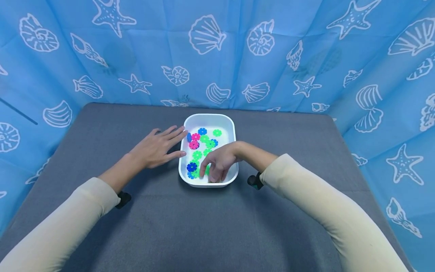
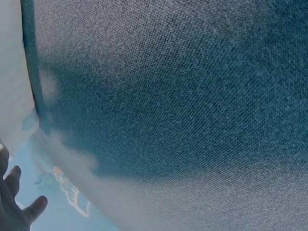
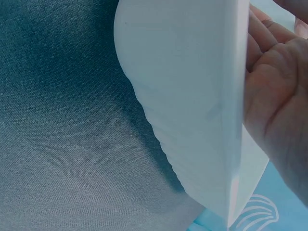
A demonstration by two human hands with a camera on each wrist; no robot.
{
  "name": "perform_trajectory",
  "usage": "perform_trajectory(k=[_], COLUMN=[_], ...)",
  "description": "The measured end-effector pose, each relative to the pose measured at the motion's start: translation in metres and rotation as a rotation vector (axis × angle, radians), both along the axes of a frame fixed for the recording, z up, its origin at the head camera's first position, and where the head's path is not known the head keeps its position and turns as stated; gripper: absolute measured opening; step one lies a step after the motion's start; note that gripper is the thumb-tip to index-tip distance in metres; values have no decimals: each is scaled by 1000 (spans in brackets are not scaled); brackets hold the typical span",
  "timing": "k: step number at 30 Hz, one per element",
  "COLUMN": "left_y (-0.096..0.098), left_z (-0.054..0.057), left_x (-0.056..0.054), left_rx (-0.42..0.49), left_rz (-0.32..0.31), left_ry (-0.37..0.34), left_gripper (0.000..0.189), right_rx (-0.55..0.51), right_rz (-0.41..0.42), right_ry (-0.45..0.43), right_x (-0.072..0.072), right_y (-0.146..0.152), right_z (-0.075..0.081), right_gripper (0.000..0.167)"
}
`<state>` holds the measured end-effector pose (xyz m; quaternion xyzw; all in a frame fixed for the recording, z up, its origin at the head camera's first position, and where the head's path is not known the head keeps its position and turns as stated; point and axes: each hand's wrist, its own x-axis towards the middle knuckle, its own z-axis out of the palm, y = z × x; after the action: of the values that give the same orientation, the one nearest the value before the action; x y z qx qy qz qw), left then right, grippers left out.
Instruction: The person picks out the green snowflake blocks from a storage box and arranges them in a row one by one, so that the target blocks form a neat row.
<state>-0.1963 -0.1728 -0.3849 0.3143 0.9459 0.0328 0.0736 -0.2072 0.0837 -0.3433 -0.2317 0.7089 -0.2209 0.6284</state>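
A white plastic tray (image 1: 208,118) holds several flower-shaped notched discs: green discs (image 1: 197,155), blue discs (image 1: 192,167) and pink discs (image 1: 194,145). My left hand (image 1: 159,147) is spread palm down at the tray's left side, its fingertips at the rim beside an upright blue disc (image 1: 189,137). Inside the tray's near right part, my right hand (image 1: 221,160) reaches down with bent fingers, the index apart from the others. No disc shows in its grasp, though its fingertips are partly hidden. In the right wrist view, the tray wall (image 3: 183,86) covers most of those fingers.
A grey cloth-covered table (image 1: 204,226) lies under the tray. Behind it and at both sides hangs a blue curtain (image 1: 231,68) with white shells and starfish. Dark wrist devices (image 1: 255,181) sit below both sleeves.
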Motion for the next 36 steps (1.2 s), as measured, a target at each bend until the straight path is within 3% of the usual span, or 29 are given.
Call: perform_trajectory(k=[16, 28, 36], left_y=[-3, -2, 2], left_z=[-1, 0, -1], left_x=[1, 0, 0], left_rx=[-2, -8, -12], left_rz=[-3, -1, -2], left_ry=[0, -2, 19], left_gripper=[81, 81, 82], right_rx=[12, -62, -98], right_rz=[51, 61, 74], right_ry=[89, 48, 85], right_x=[3, 4, 7], right_y=[-6, 0, 8], right_z=[4, 11, 15], right_gripper=[45, 41, 48])
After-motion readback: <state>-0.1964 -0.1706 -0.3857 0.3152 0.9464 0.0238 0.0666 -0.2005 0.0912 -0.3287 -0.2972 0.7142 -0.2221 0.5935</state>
